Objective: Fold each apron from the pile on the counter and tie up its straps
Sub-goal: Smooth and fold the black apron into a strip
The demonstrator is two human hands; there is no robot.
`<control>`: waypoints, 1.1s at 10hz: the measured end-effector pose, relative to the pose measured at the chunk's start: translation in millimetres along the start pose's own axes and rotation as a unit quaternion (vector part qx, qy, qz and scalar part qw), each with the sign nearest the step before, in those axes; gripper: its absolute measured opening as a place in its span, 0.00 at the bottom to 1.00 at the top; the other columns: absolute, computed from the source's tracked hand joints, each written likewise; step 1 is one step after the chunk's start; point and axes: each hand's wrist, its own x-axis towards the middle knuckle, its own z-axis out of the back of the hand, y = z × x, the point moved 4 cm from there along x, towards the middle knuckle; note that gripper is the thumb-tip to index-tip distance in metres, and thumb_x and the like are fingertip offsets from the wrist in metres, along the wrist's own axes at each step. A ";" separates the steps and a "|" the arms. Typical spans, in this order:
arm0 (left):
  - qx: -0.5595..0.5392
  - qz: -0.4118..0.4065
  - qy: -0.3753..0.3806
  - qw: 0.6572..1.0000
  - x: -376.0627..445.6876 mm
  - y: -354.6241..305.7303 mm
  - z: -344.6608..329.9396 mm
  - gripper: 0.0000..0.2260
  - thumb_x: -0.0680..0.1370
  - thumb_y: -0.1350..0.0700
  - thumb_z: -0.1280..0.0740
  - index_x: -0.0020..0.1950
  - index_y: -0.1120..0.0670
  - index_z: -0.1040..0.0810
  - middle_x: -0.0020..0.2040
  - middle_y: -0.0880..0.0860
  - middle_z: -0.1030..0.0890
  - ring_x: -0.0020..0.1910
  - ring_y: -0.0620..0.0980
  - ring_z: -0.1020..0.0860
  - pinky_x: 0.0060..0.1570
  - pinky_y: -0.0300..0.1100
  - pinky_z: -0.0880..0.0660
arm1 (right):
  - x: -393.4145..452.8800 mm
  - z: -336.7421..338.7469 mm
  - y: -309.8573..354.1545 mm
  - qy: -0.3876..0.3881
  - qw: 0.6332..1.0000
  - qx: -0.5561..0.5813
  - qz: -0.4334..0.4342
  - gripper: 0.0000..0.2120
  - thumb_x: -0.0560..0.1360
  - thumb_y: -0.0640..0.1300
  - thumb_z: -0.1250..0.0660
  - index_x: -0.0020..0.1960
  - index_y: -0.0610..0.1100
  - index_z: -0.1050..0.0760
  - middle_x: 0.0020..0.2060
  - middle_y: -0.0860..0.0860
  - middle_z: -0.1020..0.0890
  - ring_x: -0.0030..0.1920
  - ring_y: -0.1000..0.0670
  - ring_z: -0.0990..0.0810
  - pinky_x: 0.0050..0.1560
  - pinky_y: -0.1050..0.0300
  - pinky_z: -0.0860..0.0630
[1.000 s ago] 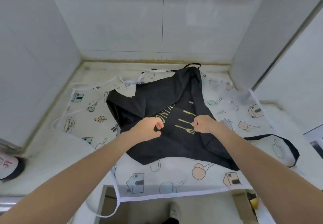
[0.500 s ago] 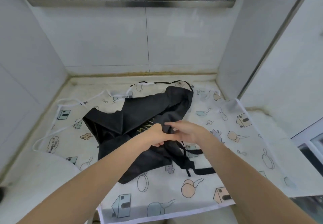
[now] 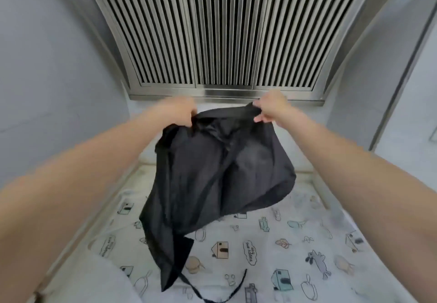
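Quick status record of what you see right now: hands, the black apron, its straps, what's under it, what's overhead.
left hand: grips the top edge of the black apron
right hand: grips the same top edge, apart from the left
black apron: held up in the air, bunched, not folded
black strap: hangs loose, untied, trailing onto the cloth below
printed white apron: spread flat on the counter beneath
overhead: slatted metal hood

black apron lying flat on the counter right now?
No, both the left hand and right hand grip the black apron, holding it up above the patterned apron.
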 end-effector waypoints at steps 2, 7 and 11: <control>0.119 0.106 -0.415 0.896 -29.1 3.4 136.3 0.09 0.79 0.61 0.41 0.52 0.60 0.21 0.47 0.61 0.20 0.49 0.63 0.22 0.37 0.48 0.34 | -51.2 93.4 149.0 -0.248 0.908 0.103 0.323 0.17 0.80 0.40 0.44 0.33 0.46 0.40 0.27 0.51 0.31 0.25 0.55 0.22 0.19 0.64 0.33; -0.453 -0.098 0.099 0.881 -58.0 -108.4 96.2 0.28 0.76 0.43 0.34 0.70 0.56 0.35 0.65 0.55 0.29 0.42 0.50 0.16 0.40 0.36 0.20 | -83.1 124.8 22.5 -0.032 0.920 0.387 -0.058 0.09 0.81 0.33 0.48 0.56 0.29 0.33 0.58 0.34 0.28 0.36 0.39 0.17 0.26 0.58 0.22; -0.218 -0.153 -0.020 0.964 -11.1 -139.6 124.2 0.08 0.79 0.59 0.37 0.47 0.60 0.20 0.33 0.53 0.25 0.24 0.45 0.31 0.23 0.31 0.33 | -80.0 189.8 72.0 -0.199 0.957 0.203 -0.056 0.09 0.77 0.44 0.39 0.38 0.46 0.31 0.40 0.47 0.26 0.47 0.47 0.30 0.53 0.49 0.33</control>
